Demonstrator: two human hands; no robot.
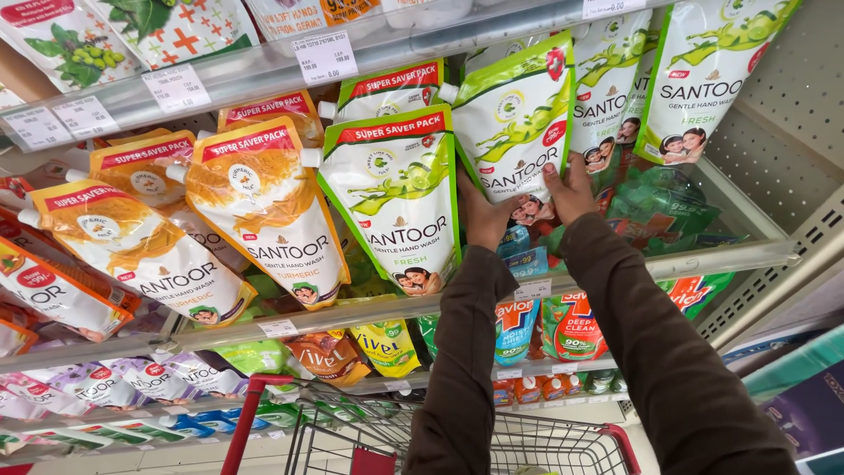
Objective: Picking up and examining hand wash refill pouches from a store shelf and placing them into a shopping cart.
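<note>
**Both hands on a green refill pouch at the shelf**

Up at the grey metal shelf (pixel 738 255), we have both hands on one green-and-white soft plastic refill pouch with a white spout cap (pixel 514 123). Our left hand (pixel 482 215) grips its lower left edge and our right hand (pixel 571 189) pinches the lower right corner, probably because a floppy, liquid-filled pouch sags if held from one side. It leans tilted among its row, between a matching green-and-white pouch (pixel 396 198) on the left and more of the same on the right. Orange-and-white pouches (pixel 264 202) lean further left, overlapped like tiles, so each front shows. Below our sleeves stands a wire shopping trolley with red handles (pixel 536 444), close under the shelf.
</note>
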